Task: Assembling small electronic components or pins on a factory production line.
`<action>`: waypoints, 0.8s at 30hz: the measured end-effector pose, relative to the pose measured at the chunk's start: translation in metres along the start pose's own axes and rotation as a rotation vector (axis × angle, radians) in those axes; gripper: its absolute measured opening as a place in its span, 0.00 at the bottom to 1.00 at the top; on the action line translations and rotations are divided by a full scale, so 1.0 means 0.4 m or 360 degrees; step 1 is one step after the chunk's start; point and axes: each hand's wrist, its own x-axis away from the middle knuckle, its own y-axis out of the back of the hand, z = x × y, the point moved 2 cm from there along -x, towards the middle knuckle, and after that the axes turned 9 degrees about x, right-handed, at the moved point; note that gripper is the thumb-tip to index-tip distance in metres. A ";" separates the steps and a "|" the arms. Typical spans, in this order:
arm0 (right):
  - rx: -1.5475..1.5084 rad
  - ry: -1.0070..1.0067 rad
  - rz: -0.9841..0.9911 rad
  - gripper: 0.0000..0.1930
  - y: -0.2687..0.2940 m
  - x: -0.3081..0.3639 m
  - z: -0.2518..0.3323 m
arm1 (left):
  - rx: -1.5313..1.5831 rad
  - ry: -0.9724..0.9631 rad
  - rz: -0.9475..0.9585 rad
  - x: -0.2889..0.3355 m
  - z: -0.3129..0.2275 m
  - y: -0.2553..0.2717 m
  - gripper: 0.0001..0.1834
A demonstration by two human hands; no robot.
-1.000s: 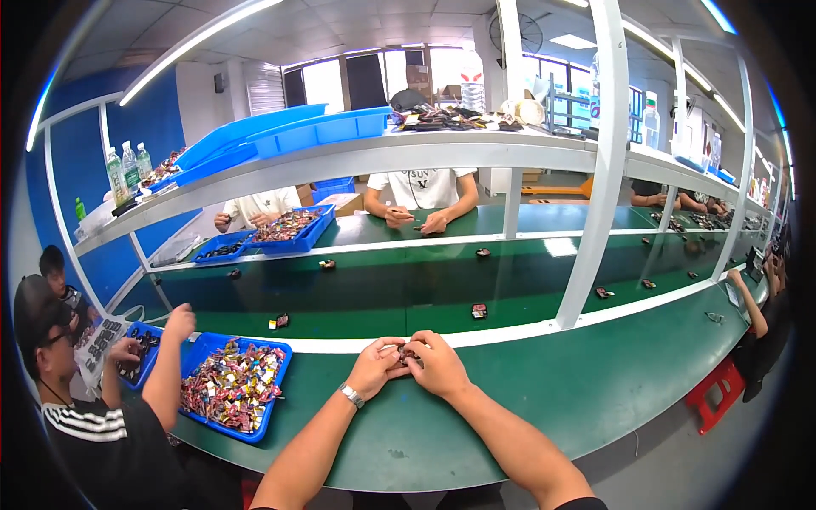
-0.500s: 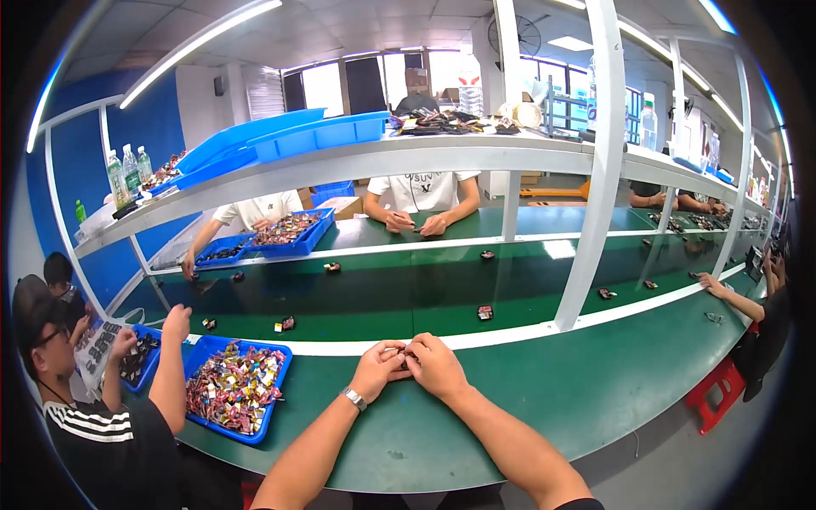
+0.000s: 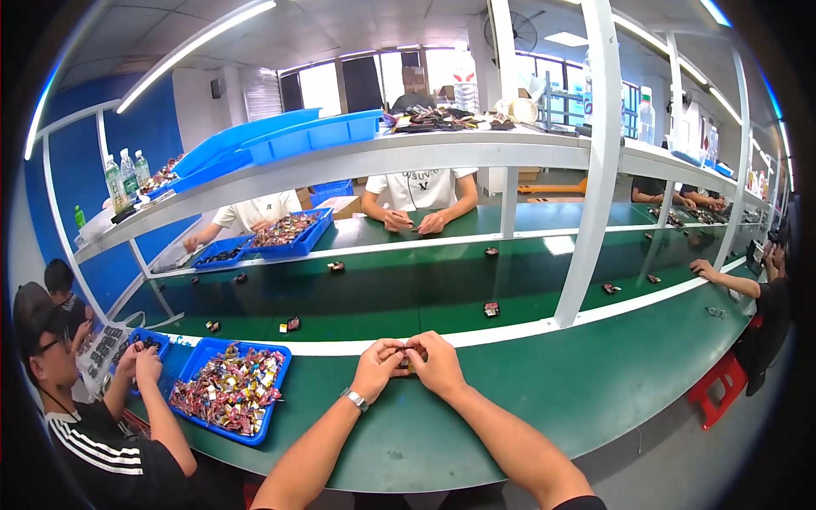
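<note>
Above the green table, in the middle, my left hand (image 3: 376, 371) and my right hand (image 3: 434, 365) meet fingertip to fingertip. Between them they pinch a small dark part (image 3: 405, 355), mostly covered by my fingers; a bit of yellowish colour shows beneath it. Both hands are closed on this one piece. A blue tray (image 3: 274, 406) heaped with small red, white and gold parts (image 3: 228, 387) sits to the left of my left hand.
Beyond a white rail (image 3: 340, 348), small dark and red pieces (image 3: 491, 309) lie spaced along a green belt (image 3: 382, 297). A white post (image 3: 586, 187) and loaded shelf (image 3: 425, 157) stand ahead. A co-worker (image 3: 93, 425) sits close at left; others sit opposite and at right.
My hands stay together, with the fingers shifted slightly around the part. Pieces on the belt have moved a little to the right. The left co-worker's raised hand has come down beside the other.
</note>
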 end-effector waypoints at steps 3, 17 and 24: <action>0.0028 0.0108 -0.0078 0.06 0.003 0.000 -0.002 | 0.0049 -0.0066 0.0056 -0.004 0.007 0.004 0.11; -0.0181 -0.0027 -0.0053 0.09 0.008 0.001 0.010 | 0.0023 -0.0157 0.0113 0.001 0.001 -0.007 0.14; -0.0122 0.0014 -0.0054 0.07 0.017 0.001 0.015 | 0.0060 -0.0124 0.0167 0.000 -0.002 -0.004 0.15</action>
